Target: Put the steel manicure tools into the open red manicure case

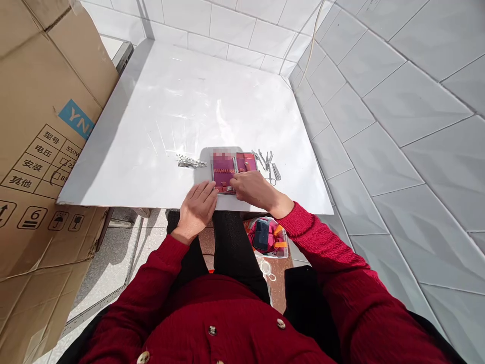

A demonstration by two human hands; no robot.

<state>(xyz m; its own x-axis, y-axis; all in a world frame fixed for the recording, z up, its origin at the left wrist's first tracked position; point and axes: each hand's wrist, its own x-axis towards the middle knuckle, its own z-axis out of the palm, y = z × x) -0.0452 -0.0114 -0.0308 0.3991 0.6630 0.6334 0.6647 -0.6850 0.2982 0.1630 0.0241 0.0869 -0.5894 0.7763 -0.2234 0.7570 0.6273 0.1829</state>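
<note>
The left hand [198, 205] is lying with fingers loosely extended against the near left corner of the open purple-red case [223, 178], probably steadying it on the white surface [257, 116]. The right hand [252, 188] is resting with bent fingers over the case's near edge, beside a small metal piece [229, 188]; whether it is pinching that, I cannot tell. Slim metal tools [190, 162] are lying left and scissor-like tools [268, 161] right, seemingly keeping the case's inside accessible.
</note>
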